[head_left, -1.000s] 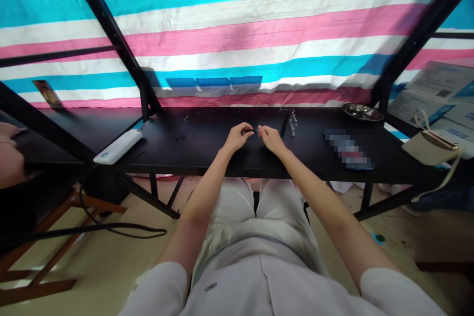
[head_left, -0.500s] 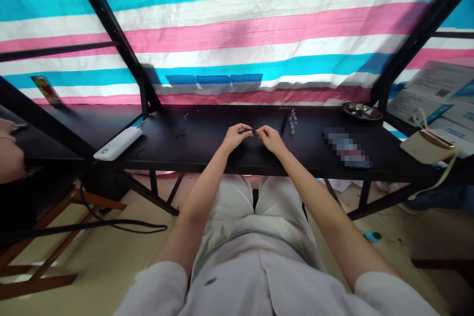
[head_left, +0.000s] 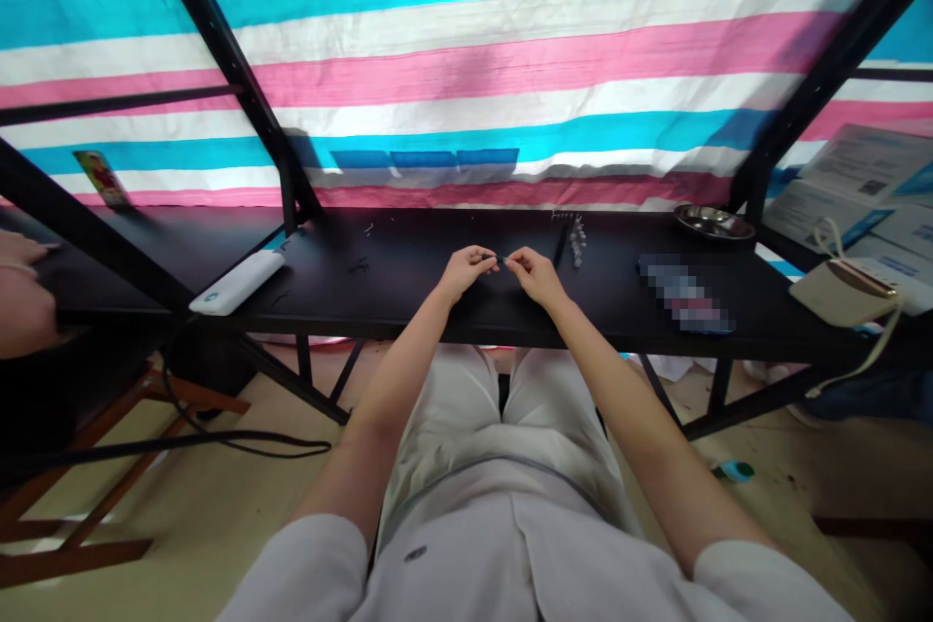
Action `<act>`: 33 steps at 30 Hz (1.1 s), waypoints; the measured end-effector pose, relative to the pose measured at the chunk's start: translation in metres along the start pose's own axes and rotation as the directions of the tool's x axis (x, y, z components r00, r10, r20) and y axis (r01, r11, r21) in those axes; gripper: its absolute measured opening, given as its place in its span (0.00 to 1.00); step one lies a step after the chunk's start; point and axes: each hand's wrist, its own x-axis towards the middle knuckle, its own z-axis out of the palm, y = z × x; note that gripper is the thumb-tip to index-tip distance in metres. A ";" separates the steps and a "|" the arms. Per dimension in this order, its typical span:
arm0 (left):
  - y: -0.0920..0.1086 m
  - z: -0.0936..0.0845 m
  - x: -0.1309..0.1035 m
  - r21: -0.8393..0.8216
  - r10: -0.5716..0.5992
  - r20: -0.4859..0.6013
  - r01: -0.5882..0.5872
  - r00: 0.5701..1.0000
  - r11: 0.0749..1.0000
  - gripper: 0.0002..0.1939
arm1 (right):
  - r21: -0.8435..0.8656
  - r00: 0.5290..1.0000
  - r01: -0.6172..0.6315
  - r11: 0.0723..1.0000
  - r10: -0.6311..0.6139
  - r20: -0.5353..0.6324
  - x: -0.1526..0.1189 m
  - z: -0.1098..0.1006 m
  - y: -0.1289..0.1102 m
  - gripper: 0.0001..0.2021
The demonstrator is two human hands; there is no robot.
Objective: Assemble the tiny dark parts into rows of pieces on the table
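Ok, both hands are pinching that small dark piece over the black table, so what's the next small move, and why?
Probably bring the fingertips slightly closer and keep the pinch. The left hand and right hand hold the small dark piece between them just above the black table; the piece is too small to tell more.

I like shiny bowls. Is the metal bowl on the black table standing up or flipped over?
Standing up. The metal bowl shows its open inside, rim on top.
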 end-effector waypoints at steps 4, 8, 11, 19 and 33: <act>-0.002 -0.001 0.001 -0.031 -0.033 -0.002 0.033 0.999 0.999 0.18 | -0.044 1.000 0.025 0.999 -0.025 -0.004 -0.001 0.000 -0.004 0.11; -0.003 -0.001 0.003 -0.032 -0.068 -0.014 0.068 0.998 0.997 0.19 | -0.111 0.999 0.043 0.993 -0.044 -0.004 -0.002 -0.001 -0.006 0.11; -0.004 -0.001 0.004 -0.028 -0.096 -0.030 0.096 0.995 0.995 0.20 | -0.169 0.999 0.041 0.985 -0.042 -0.002 -0.003 0.000 -0.006 0.11; -0.005 0.002 0.004 -0.025 -0.061 -0.083 0.059 0.995 0.998 0.21 | -0.267 0.991 0.123 0.956 -0.132 -0.015 -0.006 0.001 -0.004 0.10; -0.007 0.002 0.003 -0.039 -0.052 -0.114 0.048 0.992 0.998 0.23 | -0.349 0.996 0.087 0.933 -0.074 0.050 -0.011 0.003 -0.011 0.11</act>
